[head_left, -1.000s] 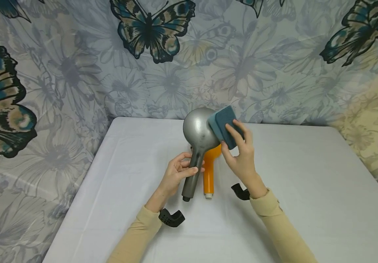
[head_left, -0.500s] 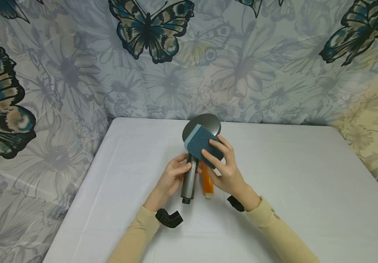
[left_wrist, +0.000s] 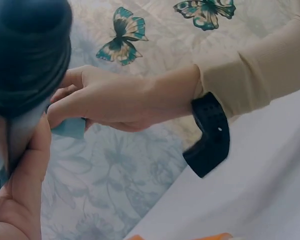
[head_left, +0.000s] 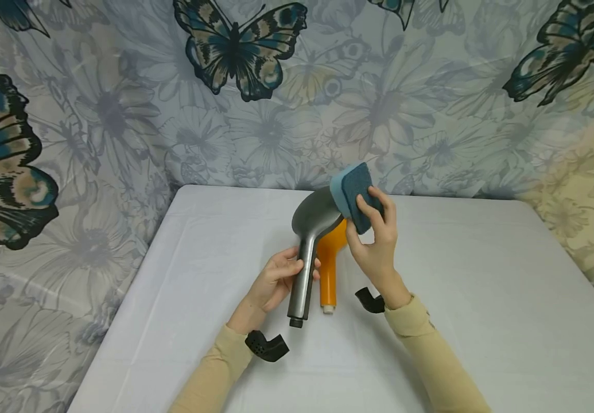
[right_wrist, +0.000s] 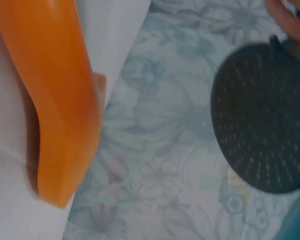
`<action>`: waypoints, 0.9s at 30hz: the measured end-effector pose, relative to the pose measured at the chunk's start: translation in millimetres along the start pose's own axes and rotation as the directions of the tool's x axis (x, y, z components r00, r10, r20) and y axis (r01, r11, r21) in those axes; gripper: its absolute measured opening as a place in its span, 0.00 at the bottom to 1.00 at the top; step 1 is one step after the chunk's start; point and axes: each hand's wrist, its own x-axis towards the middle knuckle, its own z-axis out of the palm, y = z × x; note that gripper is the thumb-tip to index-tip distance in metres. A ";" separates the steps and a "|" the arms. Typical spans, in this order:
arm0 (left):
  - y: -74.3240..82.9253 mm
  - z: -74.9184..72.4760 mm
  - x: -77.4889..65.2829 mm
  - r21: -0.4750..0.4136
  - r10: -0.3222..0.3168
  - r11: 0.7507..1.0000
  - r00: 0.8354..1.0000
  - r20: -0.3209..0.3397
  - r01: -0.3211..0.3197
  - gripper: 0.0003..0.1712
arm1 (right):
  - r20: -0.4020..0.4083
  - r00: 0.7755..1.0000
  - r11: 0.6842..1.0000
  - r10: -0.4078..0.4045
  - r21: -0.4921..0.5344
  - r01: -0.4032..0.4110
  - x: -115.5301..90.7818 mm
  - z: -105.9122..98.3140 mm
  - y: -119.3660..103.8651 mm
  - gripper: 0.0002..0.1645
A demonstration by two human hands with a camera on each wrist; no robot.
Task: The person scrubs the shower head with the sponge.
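Observation:
My left hand [head_left: 276, 278] grips the handle of a grey shower head [head_left: 314, 218], held tilted above the table. Its round spray face with small nozzles [right_wrist: 262, 117] shows in the right wrist view. A blue sponge [head_left: 357, 192] is pinched in the fingers of my right hand [head_left: 381, 244], right at the upper right edge of the grey head. In the left wrist view, the dark handle end [left_wrist: 30, 55] looms close, with my right hand [left_wrist: 110, 97] beyond it. An orange shower head [head_left: 329, 275] lies on the table behind the grey one, partly covered by it.
A white cloth covers the table [head_left: 482, 298], whose far edge meets a hanging fabric [head_left: 405, 132] printed with butterflies and flowers. Black curved mounts [head_left: 267, 347] sit at both wrists.
The sponge went from the head's right side down over the neck, then back up right to the head's edge. The grey shower head has turned, its head now angled sideways.

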 end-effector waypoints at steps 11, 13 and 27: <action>2.2 -1.5 -0.5 0.046 0.029 0.999 0.998 -0.049 -0.027 0.19 | 0.203 0.948 0.965 -0.245 -0.043 0.258 -43.4 12.7 -0.5 0.16; 1.4 -1.6 -0.6 0.044 0.020 0.999 0.999 -0.040 -0.018 0.20 | 0.149 0.967 0.976 -0.207 -0.029 0.214 -38.3 10.3 2.0 0.15; 1.7 -8.5 -3.6 0.126 0.037 0.991 0.993 0.109 -0.050 0.20 | 0.100 0.942 0.917 0.320 0.219 -0.334 16.4 -11.6 -12.1 0.21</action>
